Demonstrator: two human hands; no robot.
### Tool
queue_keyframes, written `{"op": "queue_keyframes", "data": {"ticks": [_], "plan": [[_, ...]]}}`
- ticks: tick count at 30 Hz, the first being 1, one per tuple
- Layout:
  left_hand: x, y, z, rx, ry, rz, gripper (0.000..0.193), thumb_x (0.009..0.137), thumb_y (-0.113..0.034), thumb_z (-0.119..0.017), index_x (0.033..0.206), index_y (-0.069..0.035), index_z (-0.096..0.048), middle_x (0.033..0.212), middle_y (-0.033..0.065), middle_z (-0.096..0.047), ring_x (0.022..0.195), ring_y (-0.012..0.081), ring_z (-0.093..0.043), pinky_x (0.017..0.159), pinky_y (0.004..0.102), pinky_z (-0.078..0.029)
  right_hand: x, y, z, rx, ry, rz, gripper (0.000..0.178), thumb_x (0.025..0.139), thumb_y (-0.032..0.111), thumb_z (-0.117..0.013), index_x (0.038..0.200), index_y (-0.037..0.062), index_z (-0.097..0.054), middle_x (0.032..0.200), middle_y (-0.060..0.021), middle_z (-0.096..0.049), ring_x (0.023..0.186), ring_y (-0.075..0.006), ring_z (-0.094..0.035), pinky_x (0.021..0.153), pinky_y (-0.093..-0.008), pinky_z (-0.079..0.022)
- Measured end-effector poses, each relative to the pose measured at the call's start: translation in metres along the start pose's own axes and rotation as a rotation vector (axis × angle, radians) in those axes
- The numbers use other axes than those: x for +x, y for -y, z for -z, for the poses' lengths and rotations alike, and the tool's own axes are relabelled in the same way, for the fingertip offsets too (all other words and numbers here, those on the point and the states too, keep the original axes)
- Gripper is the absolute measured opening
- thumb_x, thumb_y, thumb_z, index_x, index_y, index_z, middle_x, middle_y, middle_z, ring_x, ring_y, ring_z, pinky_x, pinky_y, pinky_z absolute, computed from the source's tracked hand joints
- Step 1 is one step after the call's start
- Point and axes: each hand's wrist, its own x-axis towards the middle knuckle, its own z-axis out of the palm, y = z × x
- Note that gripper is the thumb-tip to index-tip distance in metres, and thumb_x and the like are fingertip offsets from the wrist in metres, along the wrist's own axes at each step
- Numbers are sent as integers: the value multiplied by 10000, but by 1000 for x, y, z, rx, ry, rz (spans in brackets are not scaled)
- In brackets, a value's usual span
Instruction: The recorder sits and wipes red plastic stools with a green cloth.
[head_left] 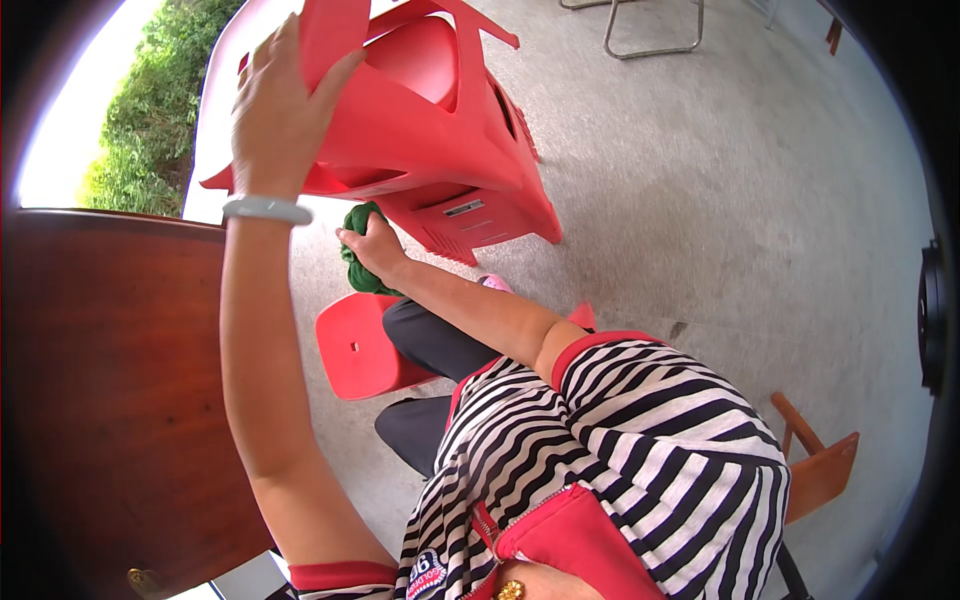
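Observation:
A red plastic chair stands tilted in front of me, its legs and slotted panels turned in several directions; whether it is one chair or a stack I cannot tell. High on its left side, my left hand is closed around a flat red part, with the thumb along the right edge. A pale bangle circles that wrist. Lower down, my right hand grips a bunched green cloth just below the chair's near edge. The cloth hangs above a small red stool.
The red stool is beside my knees. A dark wooden panel fills the left side, with greenery beyond it. Metal chair legs stand far off on the grey floor. Wooden furniture is at the lower right.

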Motion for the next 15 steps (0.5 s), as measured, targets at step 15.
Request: {"op": "queue_keyframes", "data": {"ticks": [15], "plan": [[23,-1,-50,-642,-63,-10,484,942,-310,-673,1357,-83,-568,1298,133,-618,1183,244,-615,1006,350,-477,-4,12,5,249,31,22,264,877,210,-714,965,9,-567,856,-97,-645,786,-178,-623,706,-350,-493]]}}
